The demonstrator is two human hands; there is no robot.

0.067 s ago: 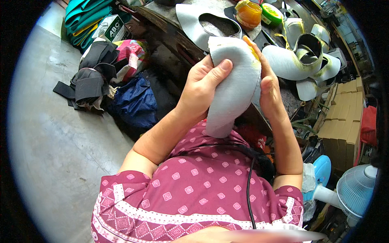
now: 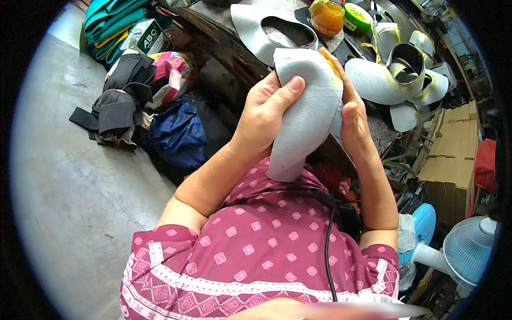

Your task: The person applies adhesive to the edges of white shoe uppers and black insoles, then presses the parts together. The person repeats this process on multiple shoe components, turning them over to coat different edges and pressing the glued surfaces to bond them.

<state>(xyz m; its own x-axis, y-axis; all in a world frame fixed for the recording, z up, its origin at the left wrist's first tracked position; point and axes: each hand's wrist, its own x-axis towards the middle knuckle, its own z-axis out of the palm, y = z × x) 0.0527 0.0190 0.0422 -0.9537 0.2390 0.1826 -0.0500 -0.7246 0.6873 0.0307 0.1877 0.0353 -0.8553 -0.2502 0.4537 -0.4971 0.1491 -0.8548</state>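
A light grey shoe upper (image 2: 308,101) is held up in front of my chest, its narrow end hanging down near my shirt. Yellow, glue-like stain marks its upper right edge. My left hand (image 2: 266,109) grips the left side, thumb pressed on the outer face and fingers hidden behind. Along the right edge, my right hand (image 2: 353,114) holds the piece with fingers pointing up and thumb bent; part of its grip is hidden. Just beyond, a second grey upper (image 2: 248,29) with a rounded opening lies on the worktable (image 2: 209,24).
On the table stand an amber jar (image 2: 327,20), a green round tub (image 2: 356,20) and several yellow-stained uppers (image 2: 373,82). Cardboard (image 2: 445,154) and a fan (image 2: 469,248) are at right. Black cloth pieces (image 2: 120,109) and a blue bag (image 2: 178,130) lie at left.
The lower end of the shoe upper has shifted very slightly left. Both hands keep nearly the same hold.
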